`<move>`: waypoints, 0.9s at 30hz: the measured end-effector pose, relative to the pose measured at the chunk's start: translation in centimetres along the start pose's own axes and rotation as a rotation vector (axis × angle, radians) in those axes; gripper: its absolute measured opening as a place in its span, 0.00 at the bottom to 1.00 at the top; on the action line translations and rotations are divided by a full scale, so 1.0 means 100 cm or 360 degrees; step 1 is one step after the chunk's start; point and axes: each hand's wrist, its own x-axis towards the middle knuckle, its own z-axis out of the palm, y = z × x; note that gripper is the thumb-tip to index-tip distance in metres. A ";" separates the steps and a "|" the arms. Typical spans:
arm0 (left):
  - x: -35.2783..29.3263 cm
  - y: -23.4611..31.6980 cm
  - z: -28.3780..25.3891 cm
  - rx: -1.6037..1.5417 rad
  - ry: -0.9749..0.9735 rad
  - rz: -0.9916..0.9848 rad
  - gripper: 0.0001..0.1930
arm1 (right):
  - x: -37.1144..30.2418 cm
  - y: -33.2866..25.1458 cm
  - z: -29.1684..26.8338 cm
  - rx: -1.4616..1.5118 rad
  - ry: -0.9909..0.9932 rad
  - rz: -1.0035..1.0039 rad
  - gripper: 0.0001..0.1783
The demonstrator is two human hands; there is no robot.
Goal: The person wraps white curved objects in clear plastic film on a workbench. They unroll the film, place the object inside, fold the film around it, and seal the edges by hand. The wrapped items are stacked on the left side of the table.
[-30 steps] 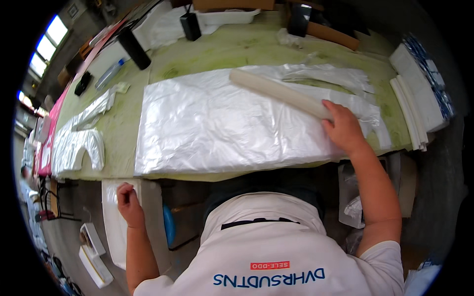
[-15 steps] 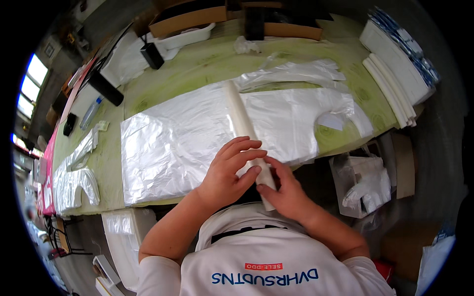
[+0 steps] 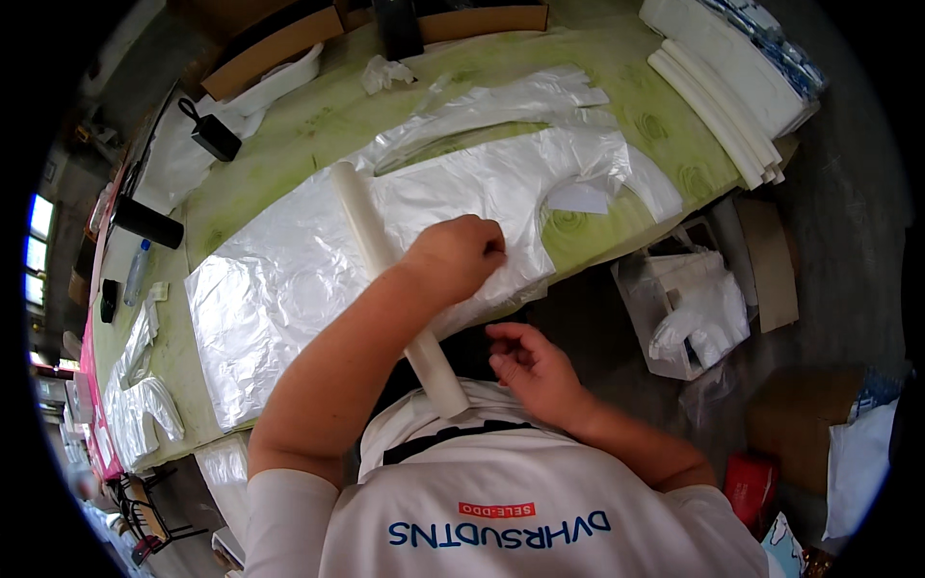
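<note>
My view is moderately bright at the centre, with specular glare streaking the creased plastic sheet (image 3: 270,279) before me, and deep shadow beneath the near edge of the table (image 3: 501,58). To my far left, the windows (image 3: 39,217) burn out to white with blue fringes. Fisheye distortion bows the table's edges, detail in the left background softens to blur, and a black vignette closes the periphery.
</note>
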 end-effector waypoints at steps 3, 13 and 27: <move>-0.001 0.001 -0.007 -0.0231 -0.0015 -0.0223 0.11 | -0.002 0.006 -0.012 -0.0015 0.0145 -0.0084 0.17; -0.001 -0.001 0.005 -0.0092 0.0146 0.0045 0.10 | 0.029 -0.040 -0.022 -0.1455 0.0313 -0.1292 0.19; -0.020 -0.010 -0.008 -0.0735 0.0208 -0.0402 0.12 | 0.031 -0.031 -0.038 -0.1532 0.0544 -0.1045 0.20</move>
